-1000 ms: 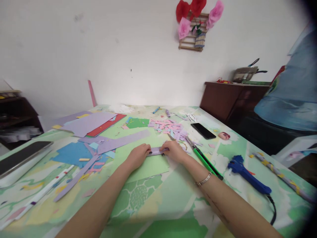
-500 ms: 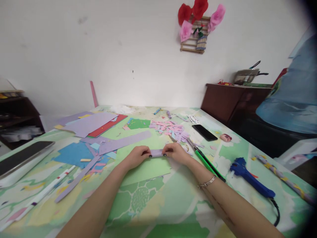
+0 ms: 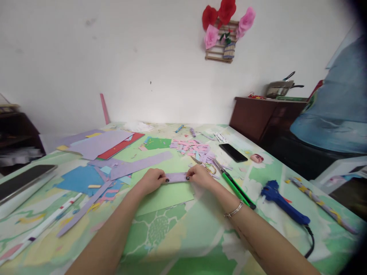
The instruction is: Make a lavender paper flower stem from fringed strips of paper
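Note:
Between my two hands a short purple paper strip [image 3: 177, 177] is stretched level, just over a light green paper sheet [image 3: 169, 198]. Its left end is pinched by my left hand [image 3: 152, 180], thumb against fingers. My right hand [image 3: 200, 176] pinches the other end the same way. Close beyond the right hand lie gold-handled scissors [image 3: 210, 167], partly covered by it, and a green utility knife [image 3: 236, 187]. A longer purple paper piece [image 3: 143, 163] rests on the green sheet beyond my left hand.
Small pink and purple paper scraps [image 3: 190, 147] are heaped behind the hands. A black phone [image 3: 233, 152], a blue glue gun [image 3: 285, 202] and a wrapped stick [image 3: 321, 204] lie to the right. Blue paper [image 3: 78, 179], a white stick [image 3: 43, 225] and a dark tablet [image 3: 24, 183] are at left.
My hands have moved slightly apart, so more of the purple strip shows between them. The whole view has shifted a little, with things appearing further left.

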The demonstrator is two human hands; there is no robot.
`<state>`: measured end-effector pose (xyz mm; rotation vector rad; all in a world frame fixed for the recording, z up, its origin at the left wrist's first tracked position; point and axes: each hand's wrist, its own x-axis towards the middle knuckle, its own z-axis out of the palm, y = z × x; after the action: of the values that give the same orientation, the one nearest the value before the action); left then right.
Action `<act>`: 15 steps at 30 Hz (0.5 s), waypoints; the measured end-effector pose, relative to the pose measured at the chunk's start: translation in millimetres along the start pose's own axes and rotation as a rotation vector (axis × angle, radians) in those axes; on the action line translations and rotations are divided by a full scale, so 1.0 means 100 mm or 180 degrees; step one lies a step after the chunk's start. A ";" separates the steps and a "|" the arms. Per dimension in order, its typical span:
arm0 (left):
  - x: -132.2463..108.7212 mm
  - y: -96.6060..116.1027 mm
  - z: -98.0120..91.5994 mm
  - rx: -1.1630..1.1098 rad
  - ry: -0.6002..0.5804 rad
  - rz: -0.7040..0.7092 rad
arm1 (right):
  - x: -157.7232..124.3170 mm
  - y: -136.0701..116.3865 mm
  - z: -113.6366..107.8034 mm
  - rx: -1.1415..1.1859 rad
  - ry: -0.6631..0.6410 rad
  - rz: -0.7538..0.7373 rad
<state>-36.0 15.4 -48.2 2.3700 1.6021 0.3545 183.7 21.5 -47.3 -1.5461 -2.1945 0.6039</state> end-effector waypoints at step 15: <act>-0.13 0.30 0.18 0.1265 0.1707 0.1831 | 0.07 -0.01 -0.06 0.0068 -0.0301 0.0281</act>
<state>-8.8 -9.1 -55.9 3.2414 1.2041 0.9232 184.1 29.0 -41.2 -1.6417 -2.1897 0.7396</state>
